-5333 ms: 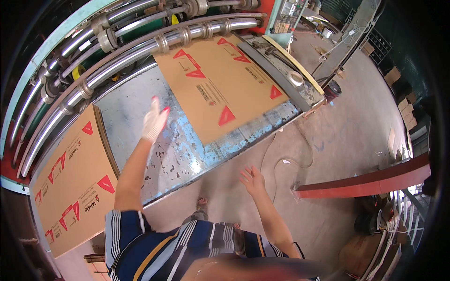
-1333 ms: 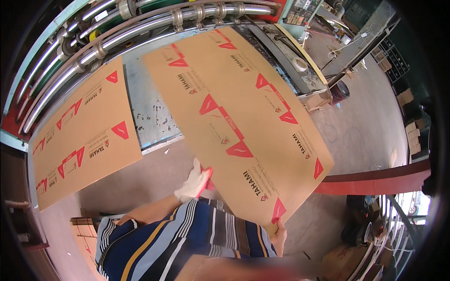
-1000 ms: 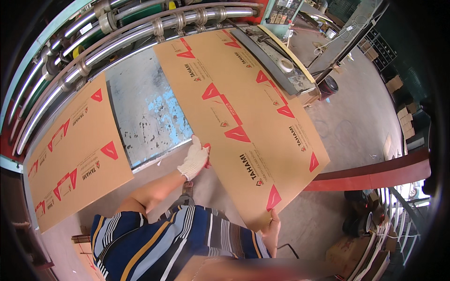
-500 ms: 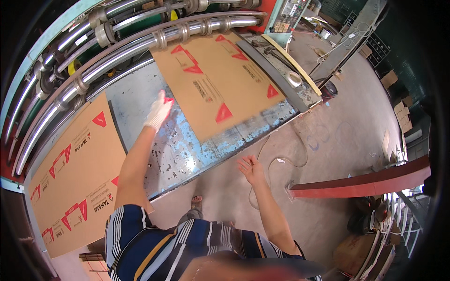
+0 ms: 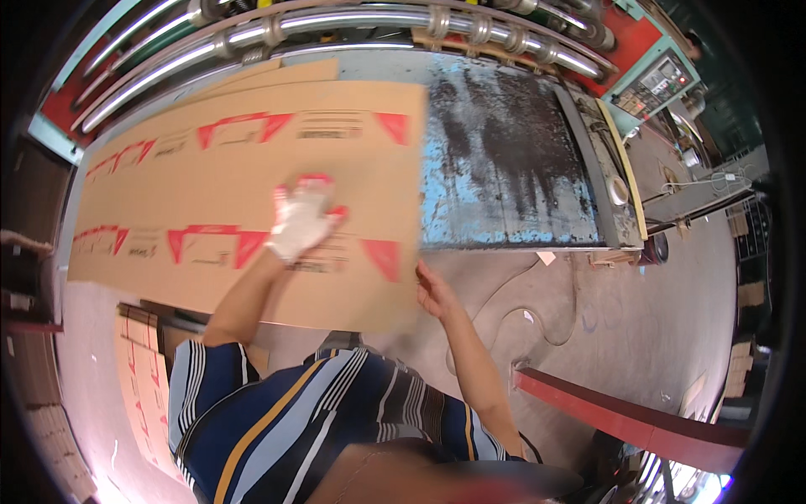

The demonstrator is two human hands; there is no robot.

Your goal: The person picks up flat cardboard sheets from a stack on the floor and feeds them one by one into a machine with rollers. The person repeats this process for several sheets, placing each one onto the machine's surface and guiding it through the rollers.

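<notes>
A large brown cardboard sheet (image 5: 210,189) with red and dark print lies across the left of the worn metal table (image 5: 512,202), its near edge jutting toward me. My left hand (image 5: 304,220), in a white glove with red fingertips, rests flat on its printed face, fingers spread and slightly blurred. At the sheet's right edge is my bare right hand (image 5: 433,290), palm toward the edge and fingers apart. Whether its fingertips press on the cardboard is hard to make out. More cardboard (image 5: 294,74) shows behind the sheet's far edge.
Metal rollers (image 5: 361,21) with collars run along the table's far side. A control panel (image 5: 659,88) stands at the far right. On the right, a red beam (image 5: 621,412) juts over the floor beside a loose cable (image 5: 558,340). Printed cardboard (image 5: 143,370) is piled at lower left.
My view has turned left. The sheet under the rollers on the right is gone from there. My left hand has come onto the large sheet, and my right hand is now at its edge.
</notes>
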